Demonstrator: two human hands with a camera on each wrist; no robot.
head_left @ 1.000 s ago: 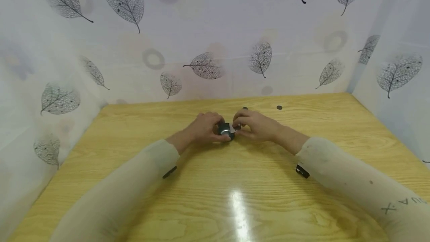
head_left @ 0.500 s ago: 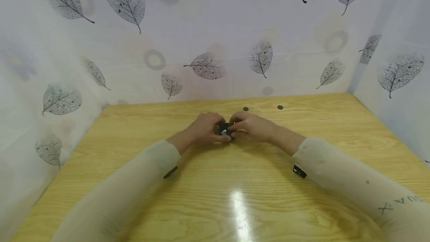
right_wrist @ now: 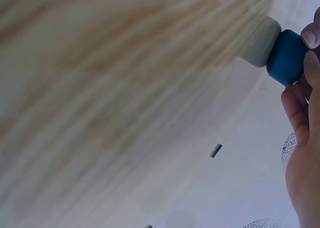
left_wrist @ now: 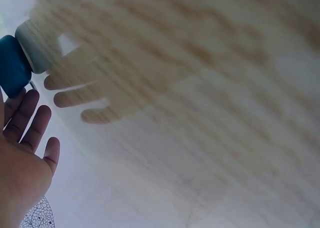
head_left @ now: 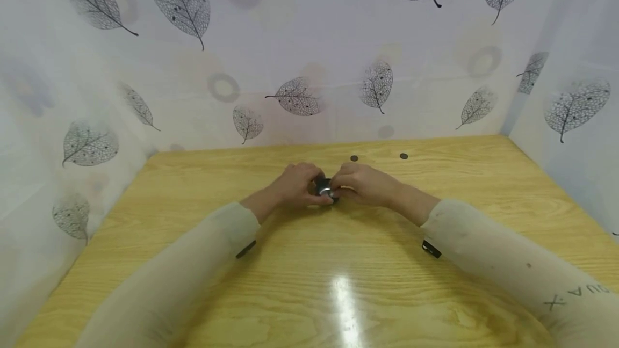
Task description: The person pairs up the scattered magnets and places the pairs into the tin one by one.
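Between both hands sits a small rounded teal thing (head_left: 325, 191) with a shiny silvery top, on the wooden table. Its smooth teal side (right_wrist: 288, 58) shows in the right wrist view, mirrored in the glossy tabletop. My left hand (head_left: 296, 186) grips it from the left, thumb at the near side and fingers at the far side. From the right, my right hand (head_left: 366, 183) pinches at its right edge with curled fingers and thumb. Those fingers cover part of the top. In the left wrist view, the left hand (left_wrist: 25, 158) has its fingertips at the teal body (left_wrist: 14, 67).
Two small dark discs lie on the table behind my right hand, the nearer disc (head_left: 354, 158) and the farther-right disc (head_left: 403, 156). The wood-grain table (head_left: 290, 283) ends at a leaf-patterned cloth (head_left: 333, 42) at the back and sides. Dark devices hang under both cuffs.
My right hand has shifted slightly left and its fingers have closed in over the teal thing's right edge. The pale piece seen there earlier is out of sight. The left hand keeps its grip.
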